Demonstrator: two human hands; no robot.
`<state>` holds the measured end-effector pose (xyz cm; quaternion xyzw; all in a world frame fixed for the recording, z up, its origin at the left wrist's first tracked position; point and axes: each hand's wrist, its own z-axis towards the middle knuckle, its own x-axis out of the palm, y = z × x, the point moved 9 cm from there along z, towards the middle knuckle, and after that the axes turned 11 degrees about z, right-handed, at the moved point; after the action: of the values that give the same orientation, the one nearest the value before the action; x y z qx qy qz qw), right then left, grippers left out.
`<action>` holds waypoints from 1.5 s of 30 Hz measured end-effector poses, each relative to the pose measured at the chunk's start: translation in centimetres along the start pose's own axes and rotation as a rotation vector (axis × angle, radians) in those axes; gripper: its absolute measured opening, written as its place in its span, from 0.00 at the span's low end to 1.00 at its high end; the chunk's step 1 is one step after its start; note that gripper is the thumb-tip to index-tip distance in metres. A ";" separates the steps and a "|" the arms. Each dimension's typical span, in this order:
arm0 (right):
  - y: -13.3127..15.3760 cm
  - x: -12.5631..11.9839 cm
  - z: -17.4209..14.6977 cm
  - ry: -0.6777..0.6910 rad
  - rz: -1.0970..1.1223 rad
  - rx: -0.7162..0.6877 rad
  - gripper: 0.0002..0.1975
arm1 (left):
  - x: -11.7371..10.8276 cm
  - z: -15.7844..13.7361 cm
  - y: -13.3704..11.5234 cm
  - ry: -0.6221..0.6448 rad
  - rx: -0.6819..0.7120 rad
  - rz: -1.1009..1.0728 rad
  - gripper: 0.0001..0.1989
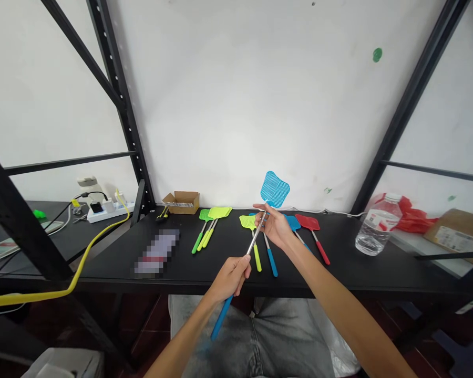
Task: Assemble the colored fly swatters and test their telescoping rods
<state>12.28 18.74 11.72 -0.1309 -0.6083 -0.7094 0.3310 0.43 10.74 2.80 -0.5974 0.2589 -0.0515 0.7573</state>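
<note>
A blue fly swatter [275, 189] with a long metal rod is held slantwise above the front of the table, its head up toward the wall. My left hand [231, 276] is wrapped round the rod near the top of the blue grip, which points down over my lap. Close below the head, my right hand [274, 224] has its fingers closed on the rod. Behind my hands lie a yellow-green swatter [256, 251], blue ones [272, 262] and a red one [318, 245]. More to the left are a green swatter [199, 237] and two yellow-green ones [219, 212].
On the black table [114, 252] stand a small open cardboard box [183, 203] and, at the right, a large clear bottle [378, 226]. A blurred-out flat item [157, 253] lies at left. A yellow cable [82, 257] crosses the black frame post [35, 226].
</note>
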 end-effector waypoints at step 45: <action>10.0 -15.0 2.7 -0.497 0.227 -0.260 0.06 | -4.5 -14.9 1.2 0.020 -0.283 0.493 0.26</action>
<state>29.16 25.52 11.30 -0.4088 -0.5563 -0.6860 0.2298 -10.54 -0.29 0.92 -0.6155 0.4085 0.1647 0.6535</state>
